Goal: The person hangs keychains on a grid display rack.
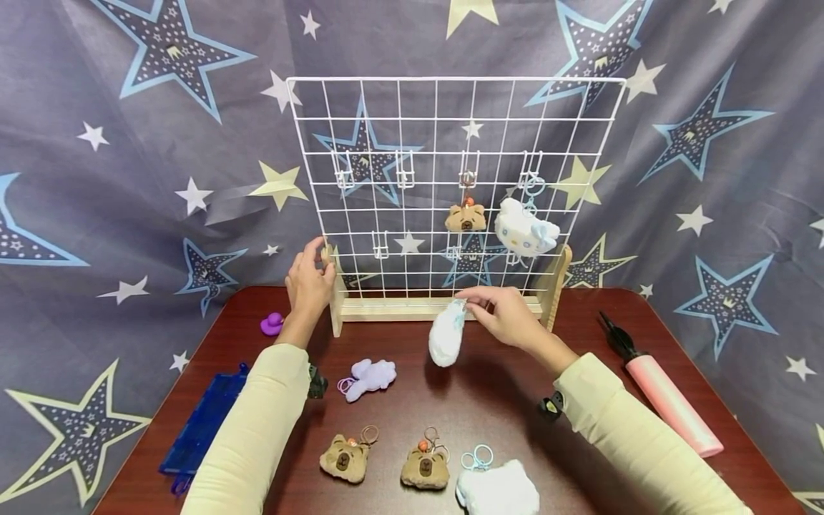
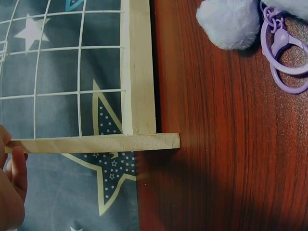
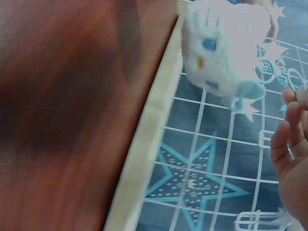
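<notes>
My right hand (image 1: 508,315) pinches the light blue ring (image 3: 294,76) of a white plush keychain (image 1: 446,337), which hangs in front of the rack's wooden base bar. In the right wrist view this plush (image 3: 211,48) shows a blue eye, a yellow nose and a blue bow. My left hand (image 1: 309,280) grips the wooden side post (image 2: 96,143) of the white wire grid rack (image 1: 435,118), thumb and a finger on opposite sides. A brown capybara plush keychain (image 1: 466,217) and another white plush keychain (image 1: 528,230) hang on its hooks.
On the table lie a lilac plush keychain (image 1: 371,377), two capybara keychains (image 1: 344,459) and a white plush keychain (image 1: 498,490). A blue plastic case (image 1: 204,422) and a purple duck (image 1: 272,324) are at left, a pink cylinder with a black end (image 1: 672,404) at right.
</notes>
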Demonstrator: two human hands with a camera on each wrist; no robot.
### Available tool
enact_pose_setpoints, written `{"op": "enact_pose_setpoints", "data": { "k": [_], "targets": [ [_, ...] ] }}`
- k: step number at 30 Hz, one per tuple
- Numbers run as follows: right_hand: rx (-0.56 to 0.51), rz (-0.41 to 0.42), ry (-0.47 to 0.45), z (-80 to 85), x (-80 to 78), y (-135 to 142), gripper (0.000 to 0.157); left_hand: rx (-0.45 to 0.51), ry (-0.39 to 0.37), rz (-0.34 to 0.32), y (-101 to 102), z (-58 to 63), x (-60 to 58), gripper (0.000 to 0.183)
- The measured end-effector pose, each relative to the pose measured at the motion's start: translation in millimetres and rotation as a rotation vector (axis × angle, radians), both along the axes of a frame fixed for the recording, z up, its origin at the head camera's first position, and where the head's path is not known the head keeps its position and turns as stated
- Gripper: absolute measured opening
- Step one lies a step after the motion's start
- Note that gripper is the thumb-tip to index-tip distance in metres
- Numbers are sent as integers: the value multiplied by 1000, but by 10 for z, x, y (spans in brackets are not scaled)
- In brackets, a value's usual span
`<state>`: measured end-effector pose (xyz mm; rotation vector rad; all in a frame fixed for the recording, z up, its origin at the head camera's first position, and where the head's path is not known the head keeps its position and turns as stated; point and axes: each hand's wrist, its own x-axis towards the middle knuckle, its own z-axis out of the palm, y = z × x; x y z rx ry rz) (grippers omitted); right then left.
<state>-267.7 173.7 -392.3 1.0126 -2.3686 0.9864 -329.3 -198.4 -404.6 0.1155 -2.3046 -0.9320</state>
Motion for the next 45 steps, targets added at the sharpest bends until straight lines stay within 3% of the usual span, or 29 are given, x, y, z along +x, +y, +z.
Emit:
{"op": "enact_pose_setpoints", "data": {
  "k": [5,14,25,33,45],
  "targets": [
    [-2,-27,44,223,-49,-122,22,-1,6,3,-13,2,3,55],
    [-39,-48,17,620,-159,-297,23,-7,-4,-9,-25,10,9,54],
    [-56,-97,55,1101,-256,-534,22,1,-19,-12,-37,-8,-13,55],
    [-59,-162,77,1319,-343,-723,24,3,-23,-11,-37,-1,-1,55],
    [-123,-192,70,1532,-486,-925,26,5,-37,-18,-23,17,6,56]
  ]
}}
